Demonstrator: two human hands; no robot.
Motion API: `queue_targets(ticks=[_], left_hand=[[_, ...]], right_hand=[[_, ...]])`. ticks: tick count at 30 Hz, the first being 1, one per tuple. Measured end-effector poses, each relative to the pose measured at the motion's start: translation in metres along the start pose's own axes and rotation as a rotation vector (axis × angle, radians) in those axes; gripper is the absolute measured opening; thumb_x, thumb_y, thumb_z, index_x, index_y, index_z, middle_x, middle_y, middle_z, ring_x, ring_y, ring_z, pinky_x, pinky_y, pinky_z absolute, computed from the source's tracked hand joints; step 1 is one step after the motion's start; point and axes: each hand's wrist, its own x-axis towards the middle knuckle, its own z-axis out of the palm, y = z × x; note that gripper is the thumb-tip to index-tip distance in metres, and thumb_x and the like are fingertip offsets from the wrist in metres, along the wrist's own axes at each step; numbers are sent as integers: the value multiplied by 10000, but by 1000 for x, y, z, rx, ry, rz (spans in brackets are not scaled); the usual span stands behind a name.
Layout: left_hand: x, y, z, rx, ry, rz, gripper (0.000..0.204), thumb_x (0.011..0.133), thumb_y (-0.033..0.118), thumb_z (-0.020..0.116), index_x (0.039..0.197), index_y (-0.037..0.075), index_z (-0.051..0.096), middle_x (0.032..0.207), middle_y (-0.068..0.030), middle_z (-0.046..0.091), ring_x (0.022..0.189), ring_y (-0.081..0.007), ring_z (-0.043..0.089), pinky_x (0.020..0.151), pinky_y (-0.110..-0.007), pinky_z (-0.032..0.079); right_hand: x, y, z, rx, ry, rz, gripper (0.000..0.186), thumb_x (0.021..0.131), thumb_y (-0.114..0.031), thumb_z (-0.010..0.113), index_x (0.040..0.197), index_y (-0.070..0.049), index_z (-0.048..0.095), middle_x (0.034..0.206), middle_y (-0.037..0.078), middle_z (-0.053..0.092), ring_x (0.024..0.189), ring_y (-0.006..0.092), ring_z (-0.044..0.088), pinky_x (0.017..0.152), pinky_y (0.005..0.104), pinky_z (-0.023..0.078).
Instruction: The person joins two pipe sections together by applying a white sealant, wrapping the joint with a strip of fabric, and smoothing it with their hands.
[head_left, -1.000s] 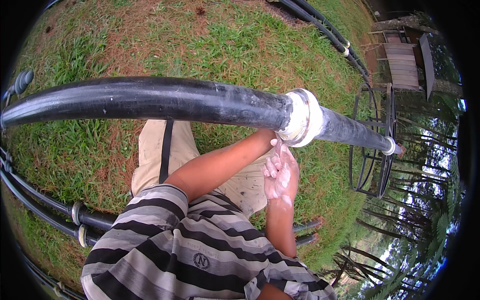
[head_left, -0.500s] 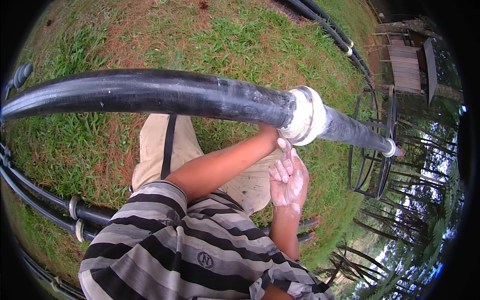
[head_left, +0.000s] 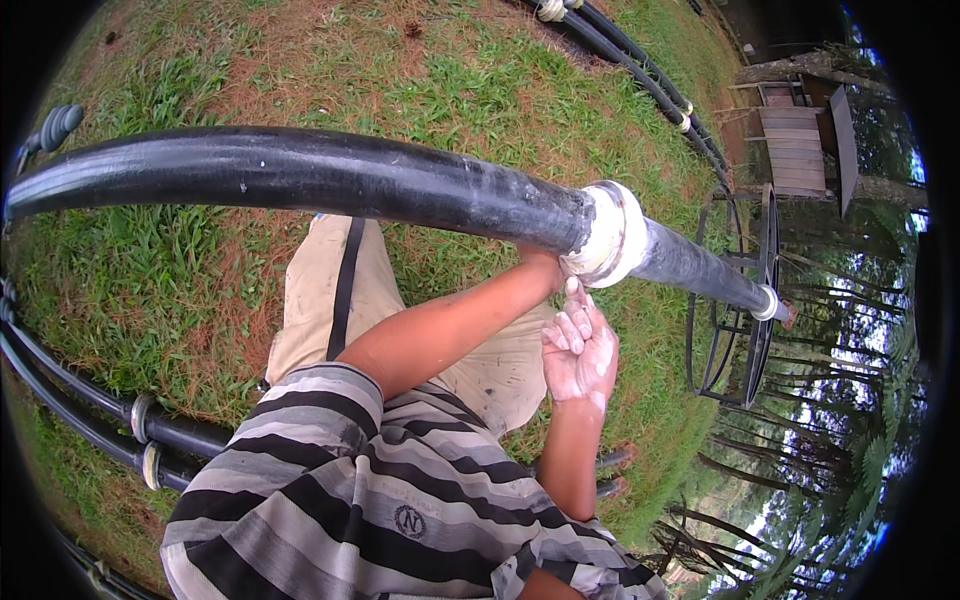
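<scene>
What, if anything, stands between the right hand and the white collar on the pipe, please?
Nothing visible: the right hand is just below the white collar, a fingertip by its lower edge; contact is unclear.

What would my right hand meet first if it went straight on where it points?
Your right hand would probably meet the white ring on the black pipe; depth is unclear.

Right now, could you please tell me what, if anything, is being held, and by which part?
I cannot tell: the right hand is at the lower edge of the white collar; the left hand is mostly hidden behind the black pipe.
</scene>
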Motion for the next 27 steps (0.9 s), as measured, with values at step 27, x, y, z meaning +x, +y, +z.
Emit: queue_targets(ticks=[27], left_hand=[[-96, 10, 61, 405, 397, 42, 306, 1075, 311, 419, 1069, 66, 602, 768, -79, 662, 649, -165, 627, 600, -274, 483]], right_hand=[[3, 14, -17, 268, -235, 109, 193, 1041, -72, 419, 1205, -21, 507, 685, -27, 410, 554, 86, 416, 583, 252, 389]])
